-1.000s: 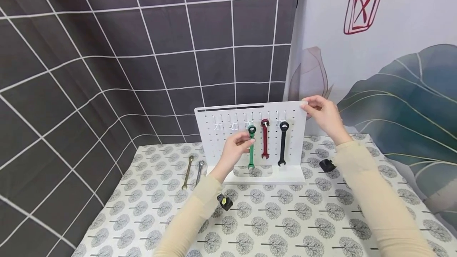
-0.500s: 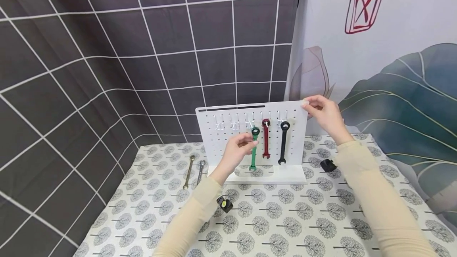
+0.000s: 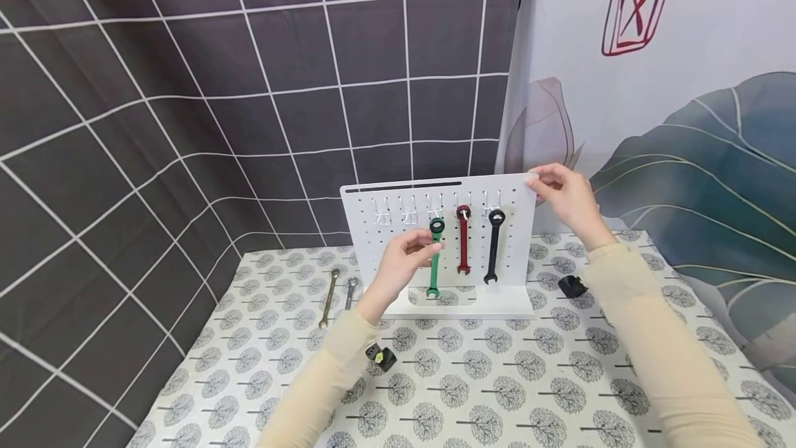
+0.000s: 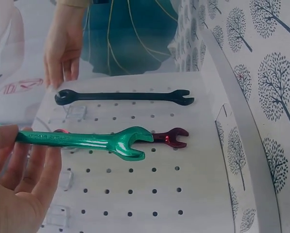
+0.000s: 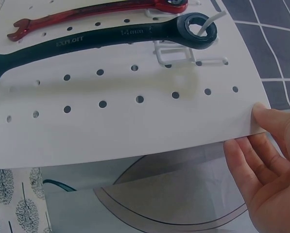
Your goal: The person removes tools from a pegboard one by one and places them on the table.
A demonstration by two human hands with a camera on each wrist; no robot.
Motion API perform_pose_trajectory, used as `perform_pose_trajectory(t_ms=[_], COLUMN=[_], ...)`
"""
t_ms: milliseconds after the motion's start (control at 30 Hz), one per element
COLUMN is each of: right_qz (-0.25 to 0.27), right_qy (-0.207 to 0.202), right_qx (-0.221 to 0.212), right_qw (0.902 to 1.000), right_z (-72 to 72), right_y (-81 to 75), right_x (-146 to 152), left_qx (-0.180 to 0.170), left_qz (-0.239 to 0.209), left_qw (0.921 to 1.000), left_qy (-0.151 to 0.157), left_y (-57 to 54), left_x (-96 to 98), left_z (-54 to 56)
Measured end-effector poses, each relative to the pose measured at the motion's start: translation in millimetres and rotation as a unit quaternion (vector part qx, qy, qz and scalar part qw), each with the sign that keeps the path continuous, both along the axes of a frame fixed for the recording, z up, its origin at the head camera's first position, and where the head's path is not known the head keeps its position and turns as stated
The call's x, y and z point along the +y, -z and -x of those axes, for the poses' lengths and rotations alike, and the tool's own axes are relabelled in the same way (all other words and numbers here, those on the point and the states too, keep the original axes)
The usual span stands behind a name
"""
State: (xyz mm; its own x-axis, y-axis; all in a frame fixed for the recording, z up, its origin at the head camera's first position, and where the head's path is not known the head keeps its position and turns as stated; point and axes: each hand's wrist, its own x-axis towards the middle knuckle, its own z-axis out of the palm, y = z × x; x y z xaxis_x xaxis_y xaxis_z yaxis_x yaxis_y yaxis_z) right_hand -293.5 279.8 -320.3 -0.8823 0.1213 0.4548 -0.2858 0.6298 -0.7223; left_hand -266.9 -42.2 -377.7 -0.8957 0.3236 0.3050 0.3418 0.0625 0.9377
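My left hand [image 3: 404, 261] pinches a green wrench [image 3: 434, 265] between thumb and fingers, ring end up, in front of the white pegboard [image 3: 385, 254]. In the left wrist view the wrench's open jaw points right, apart from the board. The thumb and fingers of my right hand [image 3: 564, 196] grip the board's upper right corner. A red wrench [image 3: 463, 240] and a black wrench [image 3: 494, 247] hang from white hooks by their ring ends. The black one bears "14mm" in the right wrist view. Whether the green ring touches its hook cannot be told.
Left of the board, a gold-toned wrench [image 3: 328, 299] and a silver wrench [image 3: 351, 292] lie on the tree-patterned tablecloth [image 3: 280, 358]. Bare white hooks [image 3: 382, 216] are on the board's upper left. A dark gridded curtain [image 3: 298, 116] hangs behind.
My left hand shifts the green wrench slightly right, away from beside its hook, then back left and a little up. The right hand stays on the board's corner.
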Motion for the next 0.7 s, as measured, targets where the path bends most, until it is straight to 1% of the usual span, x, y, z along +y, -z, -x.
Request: perform_pose_trajectory(t_ms=[133, 267, 500, 633, 700], right_qz=[-0.001, -0.005, -0.007, -0.006, -0.005], right_qy=[0.000, 0.001, 0.001, -0.001, -0.003], right_qx=[0.000, 0.003, 0.003, 0.003, 0.005], right_qw=[1.0000, 1.0000, 1.0000, 1.0000, 1.0000], right_z=[-0.3, -0.7, -2.0, -1.7, -1.1], right_y=[0.3, -1.1, -2.1, -1.5, -0.6], right_x=[0, 0, 0, -1, -1], left_qx=[0.005, 0.017, 0.052, 0.070, 0.076], left_qz=[0.001, 0.001, 0.000, -0.008, -0.008], left_qw=[1.0000, 0.9998, 0.9982, 0.9971, 0.9964], left_qy=[-0.003, -0.012, -0.028, -0.029, -0.036], left_y=[-4.6, -12.7, -27.5, -32.6, -34.1], left_x=[-6.9, -14.0, -28.3, -38.1, -44.5], left_z=[-2.3, -5.2, -9.8, -11.2, -11.8])
